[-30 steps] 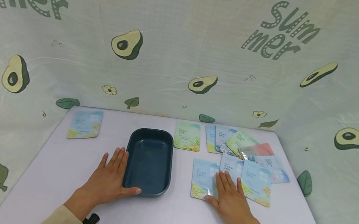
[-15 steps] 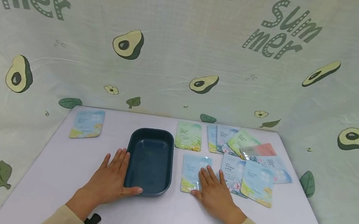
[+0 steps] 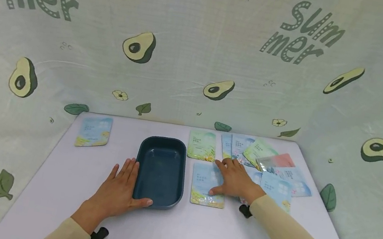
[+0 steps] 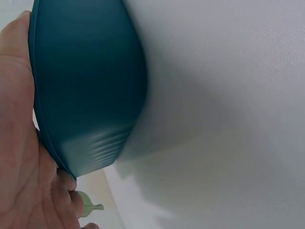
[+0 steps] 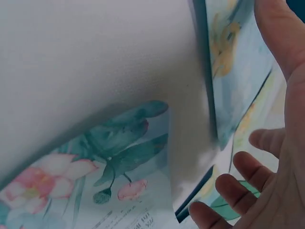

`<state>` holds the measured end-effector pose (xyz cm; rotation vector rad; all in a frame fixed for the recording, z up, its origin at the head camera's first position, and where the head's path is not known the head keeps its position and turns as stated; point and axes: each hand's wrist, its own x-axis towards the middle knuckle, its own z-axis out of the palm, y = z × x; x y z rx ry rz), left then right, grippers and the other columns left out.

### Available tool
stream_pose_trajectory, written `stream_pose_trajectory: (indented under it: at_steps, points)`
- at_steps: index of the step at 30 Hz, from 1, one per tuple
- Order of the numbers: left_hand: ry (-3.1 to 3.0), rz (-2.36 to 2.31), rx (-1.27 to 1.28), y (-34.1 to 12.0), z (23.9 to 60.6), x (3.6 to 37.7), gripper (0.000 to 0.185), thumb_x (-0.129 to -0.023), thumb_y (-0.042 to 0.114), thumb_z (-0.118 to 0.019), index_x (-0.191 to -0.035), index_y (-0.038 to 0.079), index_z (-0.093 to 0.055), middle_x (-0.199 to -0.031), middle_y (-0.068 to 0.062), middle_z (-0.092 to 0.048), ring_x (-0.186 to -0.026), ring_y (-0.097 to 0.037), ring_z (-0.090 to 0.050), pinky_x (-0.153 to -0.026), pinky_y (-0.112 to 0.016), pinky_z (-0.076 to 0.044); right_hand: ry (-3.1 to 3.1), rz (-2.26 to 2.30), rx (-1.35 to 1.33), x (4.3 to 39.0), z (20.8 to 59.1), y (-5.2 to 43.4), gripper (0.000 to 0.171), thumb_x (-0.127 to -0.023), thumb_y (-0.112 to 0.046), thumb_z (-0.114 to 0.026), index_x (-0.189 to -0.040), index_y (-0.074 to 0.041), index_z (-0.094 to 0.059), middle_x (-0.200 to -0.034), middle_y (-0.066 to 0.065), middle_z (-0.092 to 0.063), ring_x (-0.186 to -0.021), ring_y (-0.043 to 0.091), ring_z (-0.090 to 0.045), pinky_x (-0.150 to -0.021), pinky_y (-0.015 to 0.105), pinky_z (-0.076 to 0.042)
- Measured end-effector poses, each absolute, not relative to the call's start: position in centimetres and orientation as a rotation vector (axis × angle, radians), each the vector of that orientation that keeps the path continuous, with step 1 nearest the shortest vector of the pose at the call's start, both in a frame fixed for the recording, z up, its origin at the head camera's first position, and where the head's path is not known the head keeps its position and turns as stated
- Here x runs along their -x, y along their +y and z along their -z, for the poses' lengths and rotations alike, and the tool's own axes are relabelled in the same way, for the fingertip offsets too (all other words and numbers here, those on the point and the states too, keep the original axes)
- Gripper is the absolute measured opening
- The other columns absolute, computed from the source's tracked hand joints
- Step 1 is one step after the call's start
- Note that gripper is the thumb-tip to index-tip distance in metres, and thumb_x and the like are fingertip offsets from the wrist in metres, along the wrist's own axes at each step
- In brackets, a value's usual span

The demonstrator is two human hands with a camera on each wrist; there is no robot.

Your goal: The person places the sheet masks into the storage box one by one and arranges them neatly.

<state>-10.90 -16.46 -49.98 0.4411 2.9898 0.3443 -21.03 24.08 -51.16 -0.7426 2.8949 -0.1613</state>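
A dark blue rectangular basin (image 3: 159, 182) sits left of the table's middle. My left hand (image 3: 112, 195) lies along its left side with fingers straight and the thumb over the near rim; the left wrist view shows the palm against the basin wall (image 4: 90, 86). My right hand (image 3: 236, 181) is over the right side of a flat light-blue packet (image 3: 204, 186) with yellow flowers. Its thumb is over the packet and its loosely bent fingers reach past the packet's far right corner. In the right wrist view, a lotus-printed packet (image 5: 109, 167) lies beside the hand.
A green packet (image 3: 202, 145) lies behind the blue one. Several overlapping packets (image 3: 259, 150) spread at the back right, with another light-blue packet (image 3: 277, 190) beside my right wrist. One more blue packet (image 3: 94, 132) is at the far left corner. A printed curtain (image 3: 188, 50) stands behind the table.
My right hand slid the light-blue packet left toward the basin, then moved forward, partly off it, with its fingers more bent. The left hand and the basin stay in place.
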Motion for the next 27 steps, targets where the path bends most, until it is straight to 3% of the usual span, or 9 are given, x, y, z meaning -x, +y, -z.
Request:
stream_pose_trajectory:
  at_steps: [8, 15, 27]
  points:
    - [2.959, -0.349, -0.447, -16.2, 49.9, 11.1, 0.135, -0.084, 0.093, -0.05, -0.165, -0.009, -0.015, -0.175, -0.026, -0.013, -0.163, -0.042, -0.011, -0.129, -0.066, -0.012, 2.907, 0.204, 0.749, 21.4, 51.7, 23.8, 0.113, -0.065, -0.081, -0.084, -0.146, -0.007, -0.057, -0.152, 0.018, -0.046, -0.132, 0.04, -0.045, -0.112, 0.063, -0.04]
    - [2.967, -0.341, -0.435, -16.4, 50.0, 11.1, 0.136, -0.083, 0.094, -0.051, -0.165, -0.008, -0.016, -0.175, -0.025, -0.014, -0.163, -0.042, -0.011, -0.13, -0.065, -0.012, 3.032, 0.14, 0.799, 20.7, 51.7, 23.2, 0.11, -0.064, -0.078, -0.087, -0.138, -0.004, -0.054, -0.155, 0.019, -0.043, -0.138, 0.043, -0.043, -0.112, 0.067, -0.04]
    - [2.977, -0.36, -0.431, -16.5, 50.2, 10.9, 0.135, -0.083, 0.092, -0.053, -0.165, -0.008, -0.016, -0.174, -0.025, -0.016, -0.163, -0.042, -0.012, -0.13, -0.065, -0.012, 3.324, 0.095, 0.806, 19.6, 50.9, 22.4, 0.094, -0.069, -0.059, -0.096, -0.129, -0.003, -0.052, -0.149, 0.022, -0.045, -0.134, 0.046, -0.045, -0.105, 0.059, -0.043]
